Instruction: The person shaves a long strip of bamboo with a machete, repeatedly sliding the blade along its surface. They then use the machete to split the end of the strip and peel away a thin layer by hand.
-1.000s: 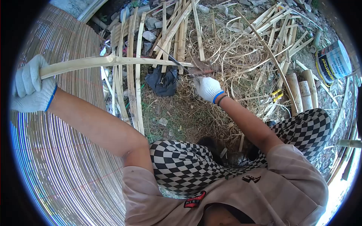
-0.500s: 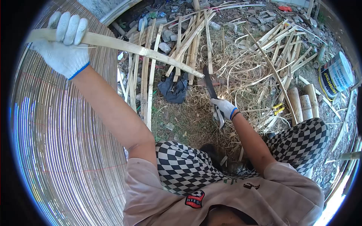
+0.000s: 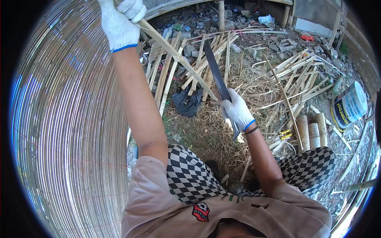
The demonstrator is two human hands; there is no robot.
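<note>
In a white glove, my left hand (image 3: 122, 24) is raised at the upper left, its fingers wrapped round a long bamboo strip (image 3: 170, 50). The strip slants down to the right, and its lower end hangs near the middle. My right hand (image 3: 237, 110), also gloved, grips the handle of a long dark machete (image 3: 216, 71). The blade points up and slightly left, just right of the strip's lower end; the two look apart. A black plastic bag (image 3: 186, 102) lies on the ground below the strip.
A slatted bamboo screen (image 3: 71, 139) fills the left side. Split bamboo pieces (image 3: 295, 75) lie at the right, near upright bamboo stubs (image 3: 314, 135) and a paint bucket (image 3: 349, 105). Shavings (image 3: 254, 85) cover the ground. A yellow tool (image 3: 285, 135) lies by the stubs.
My left hand has moved up and right with the strip, which now slants more steeply. The machete has risen and shifted left, its blade showing longer. The camera view has shifted somewhat.
</note>
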